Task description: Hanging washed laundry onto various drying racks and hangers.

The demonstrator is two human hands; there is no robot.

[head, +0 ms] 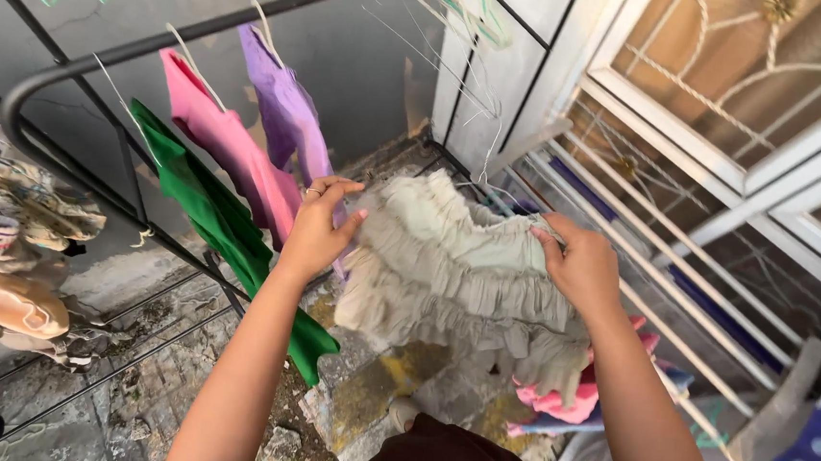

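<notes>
While both arms reach out in front, the left hand (317, 229) and the right hand (577, 264) hold up a pale ruffled cloth (456, 272) between them. The left hand pinches one edge of the cloth, thumb on top and fingers curled below. There is a ring on one finger. The right hand grips the other edge with its fingers closed on the ruffles. The cloth is stretched out flat in the air, over the stone floor (129, 403), and its frilly rows hang down.

Just behind the left hand, three clothes hang on wire hangers from a dark metal rail (105, 57). One is a green cloth (218, 222), one is a pink cloth (233, 151) and one is a purple cloth (289, 111). The pink one is right beside the left hand. More folded clothes sit on the far left (17, 203).

On the right stands a white drying rack (677, 268), near the right hand. Below the right arm lies a small heap of pink and blue clothes (562, 405). A blue cloth with white dots (814, 451) is in the bottom right corner. A white window frame (724, 156) is up on the right
</notes>
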